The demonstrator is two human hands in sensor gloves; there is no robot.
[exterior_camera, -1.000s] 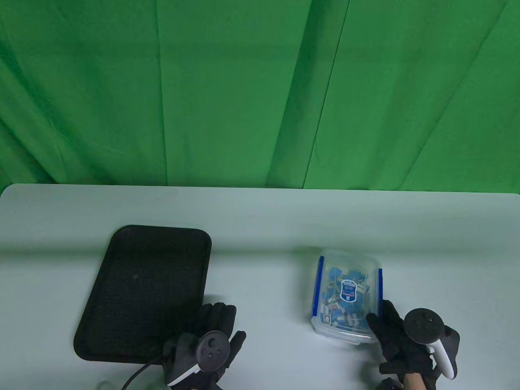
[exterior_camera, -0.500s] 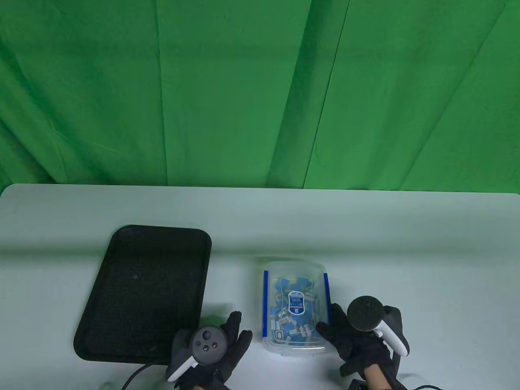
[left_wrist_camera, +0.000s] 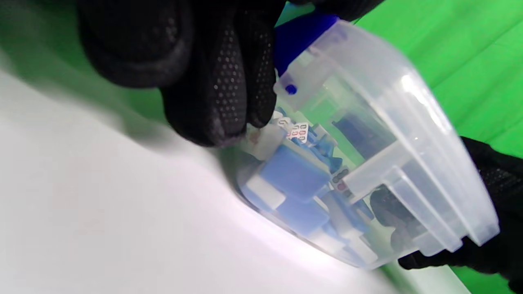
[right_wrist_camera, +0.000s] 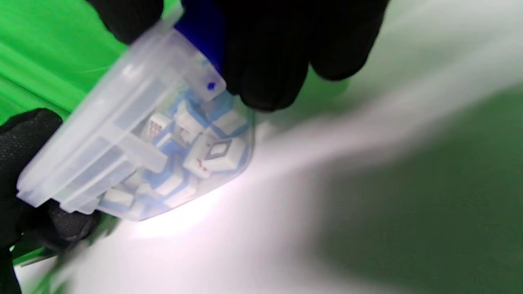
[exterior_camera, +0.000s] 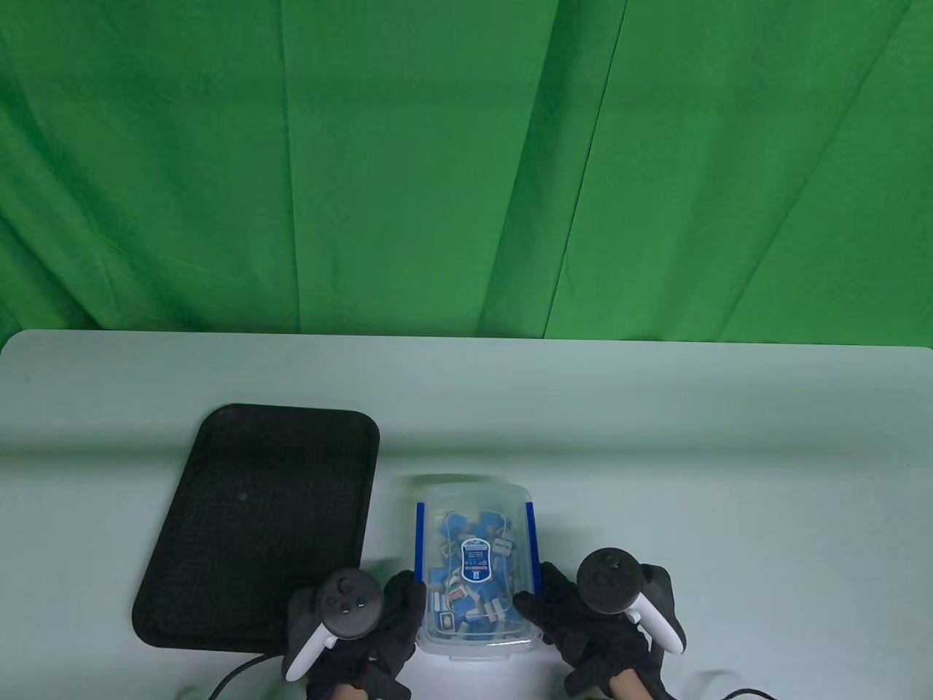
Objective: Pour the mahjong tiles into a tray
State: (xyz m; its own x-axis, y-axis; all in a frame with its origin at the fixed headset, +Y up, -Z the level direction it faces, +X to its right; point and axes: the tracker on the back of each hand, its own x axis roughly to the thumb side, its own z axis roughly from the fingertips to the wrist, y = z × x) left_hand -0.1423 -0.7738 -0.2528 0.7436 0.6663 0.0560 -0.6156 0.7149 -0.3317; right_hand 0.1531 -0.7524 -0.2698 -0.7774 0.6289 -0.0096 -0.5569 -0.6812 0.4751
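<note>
Left hand (exterior_camera: 379,620), right hand (exterior_camera: 583,620) grip tile box (exterior_camera: 474,576) sides.

The box (exterior_camera: 475,576) (tiles (exterior_camera: 474,576) inside) sits right of the tray (exterior_camera: 262,525), between both hands (exterior_camera: 364,620).

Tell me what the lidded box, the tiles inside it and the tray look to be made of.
Box: clear, glossy plastic; the tiles show through its walls, blue clips at the sides.
Mahjong tiles: hard, smooth blocks, white faces on blue backs; probably plastic or resin.
Tray: black, matte, finely textured surface; likely plastic.
</note>
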